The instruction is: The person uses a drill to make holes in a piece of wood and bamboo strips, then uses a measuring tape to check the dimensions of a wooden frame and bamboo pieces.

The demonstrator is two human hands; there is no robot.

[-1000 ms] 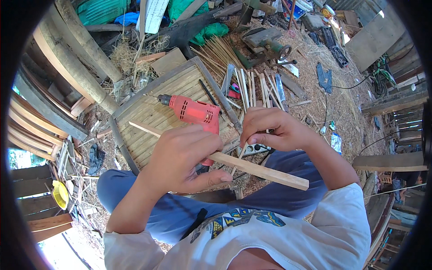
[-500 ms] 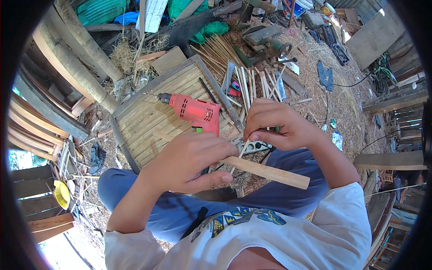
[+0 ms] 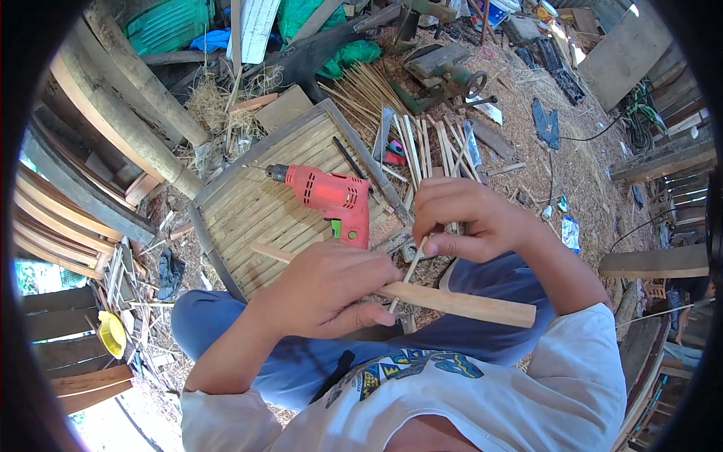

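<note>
Wooden bar [image 3: 468, 303] sits above blue trousers [image 3: 491, 277], clamped in the left hand [image 3: 327, 288], and 1 thin stick [image 3: 413, 265], pinched by the right hand [image 3: 465, 218], already crosses it, through or beneath unclear, not yet released.

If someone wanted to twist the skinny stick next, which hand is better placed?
Probably the right hand: it pinches the thin stick near its upper end, while the left hand is busy gripping the wooden bar.
</note>
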